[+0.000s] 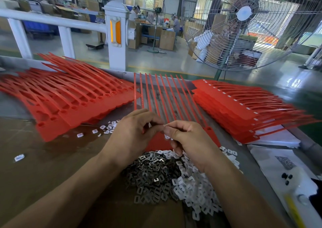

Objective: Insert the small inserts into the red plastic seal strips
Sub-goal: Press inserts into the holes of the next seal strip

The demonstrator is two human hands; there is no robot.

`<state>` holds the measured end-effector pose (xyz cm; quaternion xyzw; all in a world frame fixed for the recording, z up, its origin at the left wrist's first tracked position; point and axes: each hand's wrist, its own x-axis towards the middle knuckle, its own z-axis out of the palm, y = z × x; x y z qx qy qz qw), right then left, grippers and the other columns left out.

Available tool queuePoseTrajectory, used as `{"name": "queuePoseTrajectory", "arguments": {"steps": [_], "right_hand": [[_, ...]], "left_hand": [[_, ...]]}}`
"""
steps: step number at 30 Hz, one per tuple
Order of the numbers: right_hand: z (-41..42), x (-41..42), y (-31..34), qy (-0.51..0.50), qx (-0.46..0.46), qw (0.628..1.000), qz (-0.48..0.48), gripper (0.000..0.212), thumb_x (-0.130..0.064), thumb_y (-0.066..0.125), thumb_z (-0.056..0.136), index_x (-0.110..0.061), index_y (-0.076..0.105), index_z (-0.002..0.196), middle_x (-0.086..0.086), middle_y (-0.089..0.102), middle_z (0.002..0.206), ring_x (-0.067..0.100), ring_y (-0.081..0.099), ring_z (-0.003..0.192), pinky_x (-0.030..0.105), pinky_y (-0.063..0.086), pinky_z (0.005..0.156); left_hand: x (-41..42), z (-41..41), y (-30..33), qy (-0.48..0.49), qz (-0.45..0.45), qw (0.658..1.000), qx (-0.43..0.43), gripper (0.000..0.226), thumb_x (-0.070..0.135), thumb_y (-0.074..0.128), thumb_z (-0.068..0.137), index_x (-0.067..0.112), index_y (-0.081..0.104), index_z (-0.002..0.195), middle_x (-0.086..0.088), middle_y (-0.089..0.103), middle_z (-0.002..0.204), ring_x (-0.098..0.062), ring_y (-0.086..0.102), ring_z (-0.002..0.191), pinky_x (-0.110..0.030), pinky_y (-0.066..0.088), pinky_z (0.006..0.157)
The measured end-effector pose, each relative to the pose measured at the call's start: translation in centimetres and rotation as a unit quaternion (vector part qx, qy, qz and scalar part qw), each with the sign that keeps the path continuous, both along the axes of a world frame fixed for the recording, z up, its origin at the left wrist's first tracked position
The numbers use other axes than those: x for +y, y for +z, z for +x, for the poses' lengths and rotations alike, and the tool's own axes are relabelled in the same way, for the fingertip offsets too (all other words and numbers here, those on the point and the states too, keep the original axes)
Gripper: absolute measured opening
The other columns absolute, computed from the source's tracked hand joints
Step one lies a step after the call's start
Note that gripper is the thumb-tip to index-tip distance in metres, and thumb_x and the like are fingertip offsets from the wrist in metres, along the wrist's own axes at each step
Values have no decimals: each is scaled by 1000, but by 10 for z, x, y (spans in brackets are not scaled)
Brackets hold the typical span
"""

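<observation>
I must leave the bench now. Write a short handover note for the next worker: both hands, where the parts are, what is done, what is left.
Left hand and right hand: fingertips meet, pinching a small insert above the sheet in work; the insert itself is barely visible.
Parts: grey and white loose inserts heaped near you; a few stray ones to the left.
Done: right stack shows white inserts in its sockets.
Left: left stack has empty sockets; how far the sheet in work is filled is hidden by the hands.

No text, number or brand can be read. A dark code-like patch (285, 162) sits on the white paper (271, 158) — well to the right of the fingers — too blurred to read.
</observation>
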<state>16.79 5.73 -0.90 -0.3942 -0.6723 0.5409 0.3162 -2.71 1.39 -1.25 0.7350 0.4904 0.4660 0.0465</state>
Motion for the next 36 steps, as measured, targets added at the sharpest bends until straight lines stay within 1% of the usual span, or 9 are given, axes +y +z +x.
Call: {"name": "queuePoseTrajectory", "arguments": {"steps": [6, 12, 14, 17, 20, 23, 26, 29, 36], "right_hand": [[1, 3, -2, -2, 2, 1000, 4, 13, -32, 67, 100, -27, 78, 96, 6, 61, 72, 20, 47, 59, 27, 44, 55], [2, 8, -8, -17, 3, 1000, 5, 15, -39, 68, 94, -31, 80, 100, 0, 64, 70, 16, 53, 59, 23, 48, 58], [3, 11, -9, -38, 16, 999, 4, 14, -34, 67, 97, -31, 81, 100, 0, 67, 74, 16, 56, 61, 25, 49, 60], [6, 14, -9, -86, 38, 995, -25, 15, -25, 67, 100, -29, 82, 101, 2, 71, 80, 18, 59, 65, 34, 47, 63], [9, 18, -7, -119, 114, 983, -83, 19, -9, 68, 98, -19, 83, 97, 6, 73, 82, 15, 61, 65, 27, 49, 57], [9, 18, -5, -137, 166, 969, -119, 19, 1, 67, 95, -9, 83, 94, 10, 73, 82, 13, 61, 61, 23, 48, 49], [7, 18, -5, -138, 169, 968, -124, 18, 2, 68, 94, -7, 82, 95, 11, 72, 81, 14, 60, 61, 24, 47, 49], [6, 18, -5, -130, 148, 974, -112, 18, -1, 69, 94, -13, 83, 95, 11, 71, 81, 17, 59, 63, 26, 47, 52], [8, 18, -6, -125, 132, 979, -96, 18, -4, 71, 93, -16, 83, 95, 11, 72, 81, 16, 59, 64, 26, 46, 52]], "left_hand": [[-2, -1, 2, 1, -9, 1000, 26, 13, 36, 71, 89, 29, 72, 101, 18, 61, 95, -7, 60, 87, -30, 52, 73], [0, -1, 1, 27, -29, 999, 4, 6, 31, 73, 89, 31, 69, 95, 16, 61, 90, -8, 58, 84, -22, 47, 73], [1, -5, 1, 49, -39, 998, -6, 9, 26, 76, 88, 30, 70, 92, 16, 61, 89, -7, 58, 84, -21, 47, 73], [4, -17, 1, 99, -70, 992, 14, 10, 25, 77, 86, 29, 71, 92, 16, 61, 90, -5, 57, 85, -32, 51, 80], [5, -26, 1, 145, -124, 981, 29, 8, 29, 77, 86, 32, 72, 91, 15, 60, 96, -10, 56, 94, -43, 47, 93], [7, -27, 0, 160, -154, 974, 51, 5, 36, 74, 88, 36, 71, 90, 14, 59, 101, -12, 52, 102, -40, 37, 97], [8, -22, -2, 163, -168, 969, 77, 6, 41, 73, 89, 38, 70, 93, 16, 58, 102, -11, 49, 105, -39, 32, 98], [10, -19, -4, 171, -182, 963, 98, 8, 43, 70, 90, 37, 71, 96, 16, 57, 103, -11, 47, 108, -39, 31, 100], [11, -18, -9, 189, -160, 964, 95, 8, 39, 71, 90, 36, 71, 98, 17, 56, 99, -11, 48, 105, -39, 34, 99]]}}
